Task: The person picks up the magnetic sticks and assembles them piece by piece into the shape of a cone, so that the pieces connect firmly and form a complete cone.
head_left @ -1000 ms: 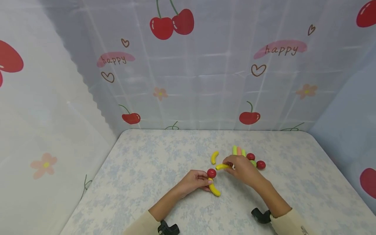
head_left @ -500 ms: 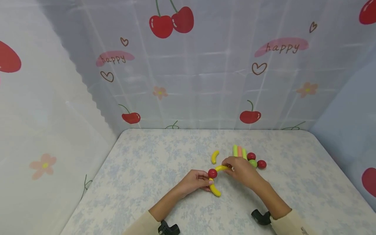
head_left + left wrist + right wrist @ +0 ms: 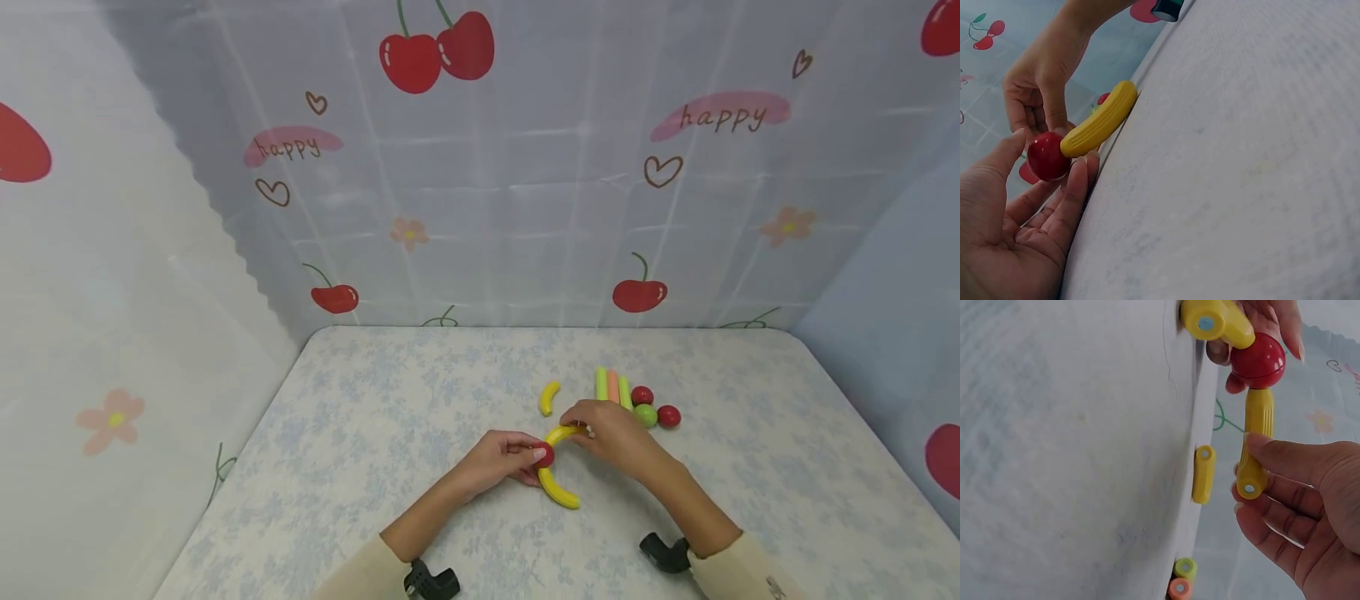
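Observation:
My left hand (image 3: 491, 462) pinches a red ball (image 3: 1049, 156) between thumb and fingers, low over the table. From the ball's near side a curved yellow rod (image 3: 561, 492) sticks out, its end against the ball. My right hand (image 3: 618, 435) holds a second curved yellow rod (image 3: 1259, 415) between thumb and fingertips. In the right wrist view that rod's far end meets the ball, and a small silvery disc shows in its near end. The thumb covers part of the ball in the head view.
Behind the hands lies another curved yellow rod (image 3: 550, 398). Beyond my right hand are two green straight rods (image 3: 602, 384) with an orange one (image 3: 613, 386) between them. Two red balls (image 3: 669, 417) and a green ball (image 3: 645, 416) lie beside these. A printed curtain (image 3: 510, 250) borders the table (image 3: 360, 433).
The right hand's rod has come left and met the red ball. My left fingers have shifted from the near rod onto the ball, and that rod's free end has swung right.

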### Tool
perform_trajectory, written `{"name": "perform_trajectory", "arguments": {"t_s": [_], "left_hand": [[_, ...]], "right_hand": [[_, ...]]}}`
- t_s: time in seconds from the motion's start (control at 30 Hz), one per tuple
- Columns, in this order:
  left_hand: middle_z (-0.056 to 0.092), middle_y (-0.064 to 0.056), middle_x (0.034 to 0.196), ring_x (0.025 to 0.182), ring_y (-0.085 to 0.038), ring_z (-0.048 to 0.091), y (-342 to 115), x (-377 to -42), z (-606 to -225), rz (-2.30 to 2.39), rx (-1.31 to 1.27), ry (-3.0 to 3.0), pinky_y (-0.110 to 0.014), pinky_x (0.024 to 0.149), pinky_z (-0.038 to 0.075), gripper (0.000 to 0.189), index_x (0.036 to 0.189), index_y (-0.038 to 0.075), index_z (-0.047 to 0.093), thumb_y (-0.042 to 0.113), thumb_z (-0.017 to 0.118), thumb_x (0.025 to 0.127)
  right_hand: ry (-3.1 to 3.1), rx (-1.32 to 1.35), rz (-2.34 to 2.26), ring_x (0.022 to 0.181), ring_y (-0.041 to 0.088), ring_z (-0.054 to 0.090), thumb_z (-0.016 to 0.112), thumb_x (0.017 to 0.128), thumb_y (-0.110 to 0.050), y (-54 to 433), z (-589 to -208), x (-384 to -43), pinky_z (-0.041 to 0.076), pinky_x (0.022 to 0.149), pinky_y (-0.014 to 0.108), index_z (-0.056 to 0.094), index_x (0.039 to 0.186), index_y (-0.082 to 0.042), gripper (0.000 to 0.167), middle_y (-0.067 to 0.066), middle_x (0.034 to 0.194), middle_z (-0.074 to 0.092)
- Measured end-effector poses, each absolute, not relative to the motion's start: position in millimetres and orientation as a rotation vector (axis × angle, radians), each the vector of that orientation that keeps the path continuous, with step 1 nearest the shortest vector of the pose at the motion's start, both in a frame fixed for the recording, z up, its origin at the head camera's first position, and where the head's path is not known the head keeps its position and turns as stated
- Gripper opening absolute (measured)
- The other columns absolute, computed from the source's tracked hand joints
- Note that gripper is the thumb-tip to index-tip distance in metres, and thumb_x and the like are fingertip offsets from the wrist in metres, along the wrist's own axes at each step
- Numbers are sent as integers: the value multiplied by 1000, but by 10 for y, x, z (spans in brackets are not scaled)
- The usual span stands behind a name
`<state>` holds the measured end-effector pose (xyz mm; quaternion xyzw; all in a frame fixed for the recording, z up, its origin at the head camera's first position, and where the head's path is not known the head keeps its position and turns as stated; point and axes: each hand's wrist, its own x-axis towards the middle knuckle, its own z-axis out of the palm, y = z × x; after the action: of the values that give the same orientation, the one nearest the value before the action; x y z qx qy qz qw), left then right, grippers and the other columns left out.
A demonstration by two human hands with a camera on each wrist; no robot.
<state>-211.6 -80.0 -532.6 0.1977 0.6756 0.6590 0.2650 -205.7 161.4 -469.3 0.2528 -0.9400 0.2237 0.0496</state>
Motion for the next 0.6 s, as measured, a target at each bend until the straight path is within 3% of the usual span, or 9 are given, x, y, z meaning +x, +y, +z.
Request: {"name": "perform_trajectory", "arguments": {"t_s": [0.6], "left_hand": [[76,-13,100,83,-17,73,-774,-2084,-5297,1775,457,1876,-33,74,61,27,118,-2,71,19,65,102]], "right_hand": [[-2809,894,619,90,11,68,87,80,-10,1492,-4711,-1975,58,80,31,78,102,-16,25,-5,101,74]]}}
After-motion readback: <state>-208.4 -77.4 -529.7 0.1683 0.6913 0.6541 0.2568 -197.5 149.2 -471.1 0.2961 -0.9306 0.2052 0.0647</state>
